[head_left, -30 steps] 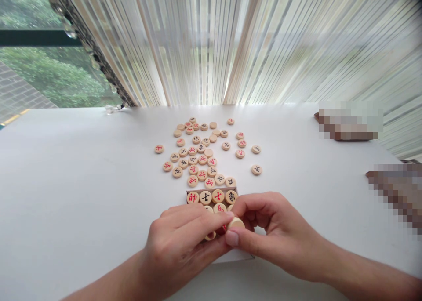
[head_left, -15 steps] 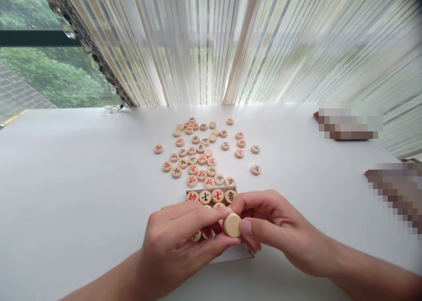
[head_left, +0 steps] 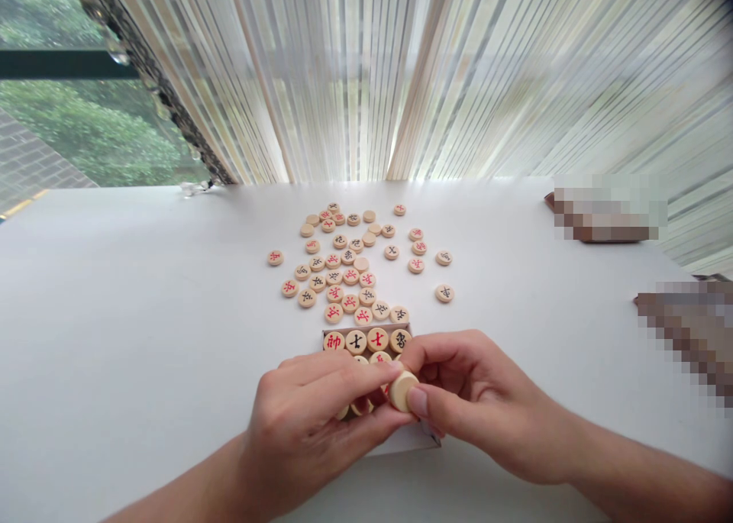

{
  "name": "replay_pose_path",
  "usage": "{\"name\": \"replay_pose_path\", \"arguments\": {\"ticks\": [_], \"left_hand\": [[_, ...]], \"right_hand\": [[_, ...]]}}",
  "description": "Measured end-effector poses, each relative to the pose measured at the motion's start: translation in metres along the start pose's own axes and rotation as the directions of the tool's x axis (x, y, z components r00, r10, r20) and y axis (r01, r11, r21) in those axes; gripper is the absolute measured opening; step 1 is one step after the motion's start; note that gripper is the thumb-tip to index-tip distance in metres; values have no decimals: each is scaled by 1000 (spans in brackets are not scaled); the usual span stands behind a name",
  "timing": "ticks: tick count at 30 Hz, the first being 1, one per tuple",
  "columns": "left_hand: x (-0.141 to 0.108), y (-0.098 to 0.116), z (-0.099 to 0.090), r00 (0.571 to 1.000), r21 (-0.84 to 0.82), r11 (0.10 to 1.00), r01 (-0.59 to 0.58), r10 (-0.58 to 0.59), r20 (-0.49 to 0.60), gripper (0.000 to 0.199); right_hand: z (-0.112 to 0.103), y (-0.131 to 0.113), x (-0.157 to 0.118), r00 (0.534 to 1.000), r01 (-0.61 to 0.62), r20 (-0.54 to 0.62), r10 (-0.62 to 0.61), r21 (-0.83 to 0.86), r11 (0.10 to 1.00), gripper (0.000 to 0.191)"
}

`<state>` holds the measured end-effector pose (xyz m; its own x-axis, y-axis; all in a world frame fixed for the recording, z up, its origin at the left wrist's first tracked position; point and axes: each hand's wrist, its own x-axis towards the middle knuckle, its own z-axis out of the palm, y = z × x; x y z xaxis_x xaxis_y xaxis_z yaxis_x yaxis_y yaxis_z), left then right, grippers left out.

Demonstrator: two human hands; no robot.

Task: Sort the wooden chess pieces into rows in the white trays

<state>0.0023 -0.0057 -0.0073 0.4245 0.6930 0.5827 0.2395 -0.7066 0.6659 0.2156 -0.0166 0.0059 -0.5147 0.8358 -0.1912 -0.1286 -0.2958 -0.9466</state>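
Disc [head_left: 403,391] between inward-curled hands [head_left: 318,401] [head_left: 486,408]

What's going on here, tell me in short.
A person's left hand and right hand hold a round wooden piece between them, its blank face showing. They are over an open box, partly hidden by the hands; its far row has four pieces marked in red or black. Beyond the box, many more loose pieces lie spread on the white table, a few showing no marking.
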Motion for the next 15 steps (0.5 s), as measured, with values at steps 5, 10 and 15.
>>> {"name": "replay_pose_path", "arguments": {"ticks": [5,10,15], "left_hand": [[0,-1,-1,1000,5,1000,-8,8,-1,24],[1,-2,-1,1000,-20,1000,-19,19,1,24],[1,0,1,1000,-20,1000,0,0,-25,24]], "right_hand": [[1,1,2,1000,-15,-19,15,-15,1000,25],[2,-1,2,998,-40,-60,34,-99,994,31],[0,-3,1,996,-5,-87,-5,-119,993,28]]}}
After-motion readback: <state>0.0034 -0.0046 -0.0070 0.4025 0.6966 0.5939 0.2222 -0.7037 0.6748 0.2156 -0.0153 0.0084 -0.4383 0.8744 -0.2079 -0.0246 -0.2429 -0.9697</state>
